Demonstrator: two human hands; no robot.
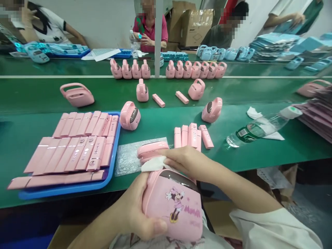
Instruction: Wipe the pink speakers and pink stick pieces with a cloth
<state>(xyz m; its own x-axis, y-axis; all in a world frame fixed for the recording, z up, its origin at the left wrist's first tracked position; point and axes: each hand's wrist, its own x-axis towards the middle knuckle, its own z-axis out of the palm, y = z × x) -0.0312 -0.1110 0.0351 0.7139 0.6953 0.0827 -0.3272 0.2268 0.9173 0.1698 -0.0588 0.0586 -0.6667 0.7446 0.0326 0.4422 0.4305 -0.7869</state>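
Left hand (137, 211): most fingers out of sight behind pink case (173, 221); forearm cut by bottom picture edge.
Right hand (188, 159): not all fingers visible.
Case print: small line under large lettering blurred, unreadable.
Handle (153, 149): join to case masked by white tissue (154, 165).
Small pink boxes (192, 135): some lower ends hidden by right hand.
Blue tray (114, 160), near edge of counter (160, 126): floor mostly hidden under long pink boxes (61, 154).
Pink stack (317, 114), counter's right end: cut by picture edge, smeared.
Bottle label (247, 135): fine print too small.
Pink-shirted person (162, 31), past counter's far edge: partly behind white post (157, 41); head cut off.
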